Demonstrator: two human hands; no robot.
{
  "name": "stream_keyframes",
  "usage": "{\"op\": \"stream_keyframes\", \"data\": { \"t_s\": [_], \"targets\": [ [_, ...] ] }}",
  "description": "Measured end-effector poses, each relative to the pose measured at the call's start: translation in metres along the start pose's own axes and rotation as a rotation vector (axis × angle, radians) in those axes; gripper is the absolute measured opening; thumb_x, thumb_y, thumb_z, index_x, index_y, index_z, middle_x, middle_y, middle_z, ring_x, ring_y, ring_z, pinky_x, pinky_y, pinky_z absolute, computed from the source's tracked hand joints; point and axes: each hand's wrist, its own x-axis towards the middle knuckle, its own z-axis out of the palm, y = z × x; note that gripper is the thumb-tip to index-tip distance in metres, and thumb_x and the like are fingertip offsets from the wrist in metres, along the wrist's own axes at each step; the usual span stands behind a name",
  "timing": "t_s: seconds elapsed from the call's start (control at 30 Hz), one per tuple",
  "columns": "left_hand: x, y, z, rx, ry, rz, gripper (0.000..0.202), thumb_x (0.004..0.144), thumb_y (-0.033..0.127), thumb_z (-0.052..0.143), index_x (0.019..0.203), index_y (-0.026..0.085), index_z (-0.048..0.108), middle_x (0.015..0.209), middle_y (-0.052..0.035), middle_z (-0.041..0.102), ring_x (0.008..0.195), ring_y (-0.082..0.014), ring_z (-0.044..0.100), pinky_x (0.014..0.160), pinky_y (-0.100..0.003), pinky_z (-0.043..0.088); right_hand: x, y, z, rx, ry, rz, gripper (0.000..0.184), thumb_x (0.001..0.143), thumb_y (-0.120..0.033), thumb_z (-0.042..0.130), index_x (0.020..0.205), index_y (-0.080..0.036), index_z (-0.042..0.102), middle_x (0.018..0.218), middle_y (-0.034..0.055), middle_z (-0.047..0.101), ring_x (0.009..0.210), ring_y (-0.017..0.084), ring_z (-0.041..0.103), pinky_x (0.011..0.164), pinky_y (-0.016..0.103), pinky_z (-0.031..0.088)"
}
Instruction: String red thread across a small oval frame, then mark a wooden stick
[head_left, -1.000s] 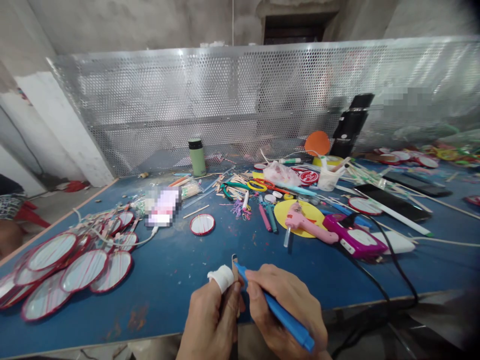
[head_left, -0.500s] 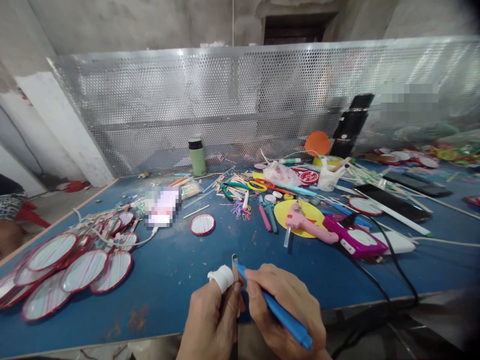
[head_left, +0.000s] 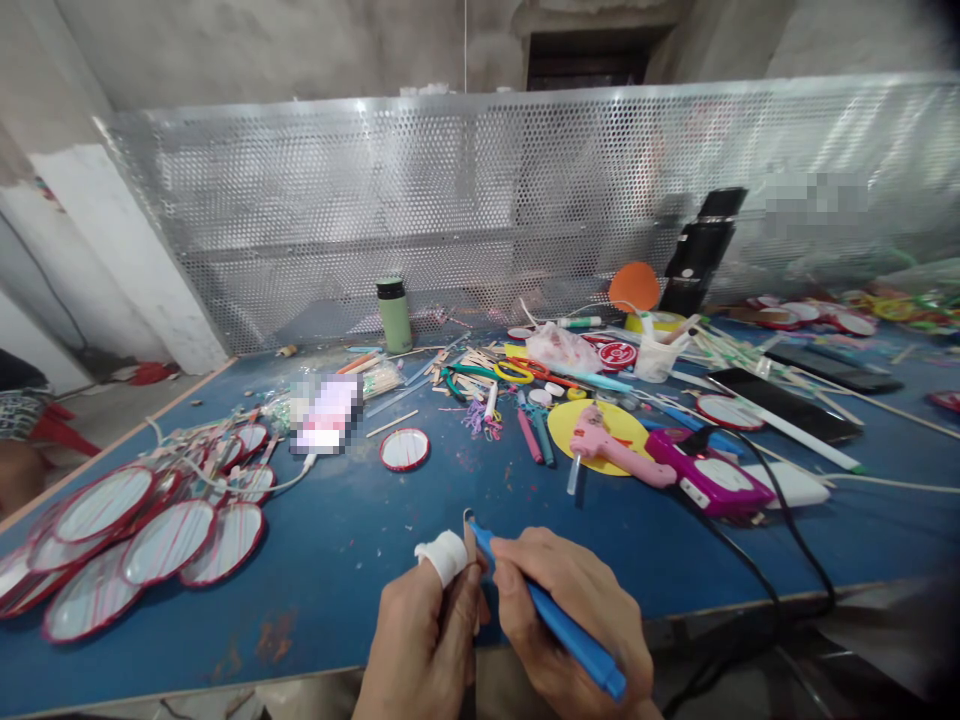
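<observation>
Between the thumb and fingers of my left hand [head_left: 422,630] a flat wooden craft stick [head_left: 469,540] is pinched upright, its rounded end showing. White tape or bandage [head_left: 444,556] wraps one finger of that hand. My right hand [head_left: 574,610] grips a blue marker pen [head_left: 574,640] like a writing tool, its tip at the upper edge of the stick. The lower part of the stick is hidden by my fingers. Beyond the hands lies a round white disc with a red rim [head_left: 405,450], flat on the blue table [head_left: 322,560].
Several red-rimmed discs [head_left: 169,540] are heaped at the left. A pink glue gun [head_left: 619,450] rests on a yellow disc, beside a purple device [head_left: 712,475] with black cables. A green bottle [head_left: 394,318], scissors [head_left: 517,372] and loose sticks stand or lie farther back, before a perforated metal screen [head_left: 450,200].
Almost nothing differs; both hands hold the same pose, with the pen tip still at the stick's end.
</observation>
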Motion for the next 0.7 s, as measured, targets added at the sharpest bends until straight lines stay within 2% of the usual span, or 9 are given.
{"op": "stream_keyframes", "data": {
  "t_s": [0.27,0.43,0.7],
  "targets": [
    [-0.0003,0.0001,-0.0004,0.022,-0.004,-0.014,0.028,0.097,0.041,0.054,0.086,0.017,0.065,0.056,0.0055,0.047,0.043,-0.0079,0.045,0.042,-0.015,0.034,-0.0005,-0.0005,-0.0007,-0.027,0.015,0.014,0.011,0.091,-0.011,0.058,0.094,-0.017,0.067,0.073,0.0011,0.075,0.066,0.014,0.073,0.064,0.023,0.058],
    [-0.0004,0.0001,0.0006,0.019,0.017,-0.002,0.028,0.097,0.039,0.054,0.083,0.016,0.064,0.056,0.0054,0.047,0.042,-0.0069,0.044,0.042,-0.015,0.033,0.0004,0.0003,0.0002,-0.021,0.001,0.003,0.011,0.093,-0.012,0.057,0.095,-0.017,0.066,0.072,0.0007,0.074,0.064,0.014,0.072,0.063,0.023,0.058],
    [0.0002,-0.0013,-0.0004,0.01,-0.016,-0.01,0.028,0.097,0.038,0.054,0.079,0.017,0.059,0.059,0.0045,0.049,0.044,-0.007,0.044,0.044,-0.015,0.033,0.0,-0.0001,-0.0004,-0.004,0.005,0.0,0.012,0.092,-0.01,0.058,0.094,-0.017,0.066,0.072,0.0002,0.074,0.065,0.013,0.072,0.063,0.023,0.058]
  ]
}}
